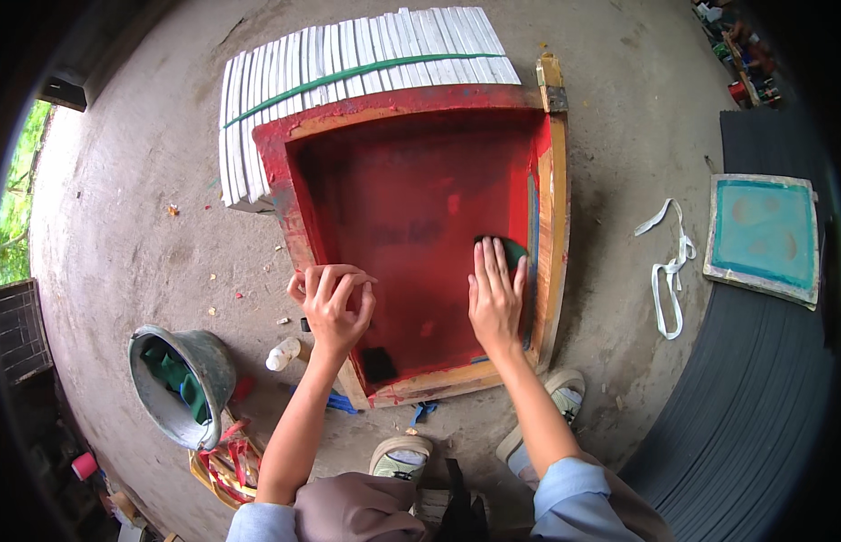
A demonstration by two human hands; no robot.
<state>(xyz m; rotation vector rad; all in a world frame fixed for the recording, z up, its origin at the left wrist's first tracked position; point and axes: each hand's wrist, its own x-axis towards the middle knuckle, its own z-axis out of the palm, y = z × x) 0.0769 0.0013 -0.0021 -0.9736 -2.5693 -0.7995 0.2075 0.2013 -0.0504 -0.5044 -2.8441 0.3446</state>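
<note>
A wood-edged screen-printing frame (pixel 554 235) with red-stained rails lies in front of me, its red mesh (pixel 402 208) darkened in patches. My right hand (pixel 497 307) lies flat near the right rail, fingers stretched out on a dark green cloth (pixel 514 251) that is partly hidden under them. Over the left rail, my left hand (pixel 335 312) is closed, its fingers curled and the thumb near the index fingertip. Whether it holds anything I cannot tell. A black patch (pixel 378 364) marks the mesh's near left corner.
White slats bundled with a green strap (pixel 366 68) lie beyond the frame. A grey bucket (pixel 213 361) with green cloths and a small white bottle (pixel 283 353) are at left. Right are a white strip (pixel 660 271), a teal screen (pixel 766 237) and dark stacked sheets (pixel 728 406).
</note>
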